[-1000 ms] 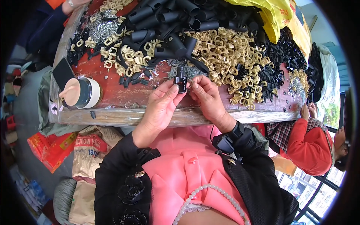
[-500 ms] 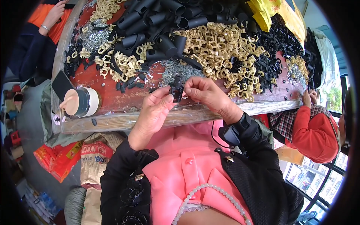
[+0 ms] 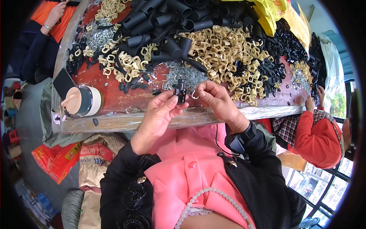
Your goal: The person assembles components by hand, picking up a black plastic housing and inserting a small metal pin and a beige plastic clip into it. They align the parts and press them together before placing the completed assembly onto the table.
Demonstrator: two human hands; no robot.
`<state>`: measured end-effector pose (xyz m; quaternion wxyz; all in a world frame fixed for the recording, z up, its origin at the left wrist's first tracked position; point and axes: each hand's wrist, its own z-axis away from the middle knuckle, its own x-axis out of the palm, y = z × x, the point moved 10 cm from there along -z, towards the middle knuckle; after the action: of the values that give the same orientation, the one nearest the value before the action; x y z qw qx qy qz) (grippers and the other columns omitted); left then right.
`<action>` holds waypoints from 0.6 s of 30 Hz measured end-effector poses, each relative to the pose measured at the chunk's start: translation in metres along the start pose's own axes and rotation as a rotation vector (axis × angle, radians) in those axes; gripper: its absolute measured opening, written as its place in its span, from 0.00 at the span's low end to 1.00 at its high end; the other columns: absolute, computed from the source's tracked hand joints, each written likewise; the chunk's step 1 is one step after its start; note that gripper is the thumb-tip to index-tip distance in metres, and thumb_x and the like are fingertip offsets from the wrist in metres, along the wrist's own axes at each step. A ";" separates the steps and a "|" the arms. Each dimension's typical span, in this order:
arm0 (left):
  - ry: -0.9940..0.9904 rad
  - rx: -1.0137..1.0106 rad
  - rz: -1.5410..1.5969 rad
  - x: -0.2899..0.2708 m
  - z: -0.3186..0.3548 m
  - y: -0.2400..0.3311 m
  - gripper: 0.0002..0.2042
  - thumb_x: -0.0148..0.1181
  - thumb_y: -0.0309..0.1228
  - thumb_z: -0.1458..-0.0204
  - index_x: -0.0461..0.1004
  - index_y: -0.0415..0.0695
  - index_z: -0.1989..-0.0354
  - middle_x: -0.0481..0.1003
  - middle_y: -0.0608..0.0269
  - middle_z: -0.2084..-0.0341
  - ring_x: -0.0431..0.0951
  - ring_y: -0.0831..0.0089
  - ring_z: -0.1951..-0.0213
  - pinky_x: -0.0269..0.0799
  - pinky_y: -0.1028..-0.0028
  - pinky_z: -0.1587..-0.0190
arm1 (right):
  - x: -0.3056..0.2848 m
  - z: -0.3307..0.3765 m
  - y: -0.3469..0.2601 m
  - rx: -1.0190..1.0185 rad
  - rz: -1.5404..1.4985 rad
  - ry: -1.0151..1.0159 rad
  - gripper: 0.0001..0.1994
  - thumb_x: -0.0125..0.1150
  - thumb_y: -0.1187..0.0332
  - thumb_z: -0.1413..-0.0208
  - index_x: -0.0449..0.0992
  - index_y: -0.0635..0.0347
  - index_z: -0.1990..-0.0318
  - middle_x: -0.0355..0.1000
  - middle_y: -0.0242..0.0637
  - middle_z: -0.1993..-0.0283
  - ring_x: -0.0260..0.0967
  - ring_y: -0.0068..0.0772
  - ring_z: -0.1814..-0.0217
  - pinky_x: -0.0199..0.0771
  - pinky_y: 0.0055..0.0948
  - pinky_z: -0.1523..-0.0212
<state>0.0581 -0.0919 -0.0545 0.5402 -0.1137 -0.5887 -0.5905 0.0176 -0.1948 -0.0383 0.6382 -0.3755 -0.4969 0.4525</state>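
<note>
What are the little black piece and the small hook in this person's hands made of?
The black clip piece in the left hand looks like matte moulded plastic, with a dull, even surface. The small hook at the right hand seems bent metal wire: thin, pale, slightly glinting.

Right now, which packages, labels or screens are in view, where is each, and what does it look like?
Phone: table's left end, dark flat rectangle, screen blank.
Printed sack: below the table edge, left of the person, tan with red and blue print.
Red bag: floor, far left, red and orange with print.
Yellow bag: table's far right, crumpled yellow plastic.
</note>
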 end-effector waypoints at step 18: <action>-0.024 -0.200 0.087 0.011 0.006 -0.029 0.11 0.50 0.28 0.49 0.67 0.37 0.58 0.72 0.59 0.64 0.75 0.70 0.64 0.73 0.77 0.61 | 0.052 0.037 -0.082 -0.731 1.162 0.149 0.08 0.56 0.78 0.61 0.66 0.59 0.70 0.62 0.39 0.60 0.59 0.37 0.60 0.56 0.31 0.60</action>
<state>0.0282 -0.1007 -0.0605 0.5439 -0.1997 -0.5279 -0.6209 0.0036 -0.1701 0.0616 0.1572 -0.8020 -0.2906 0.4976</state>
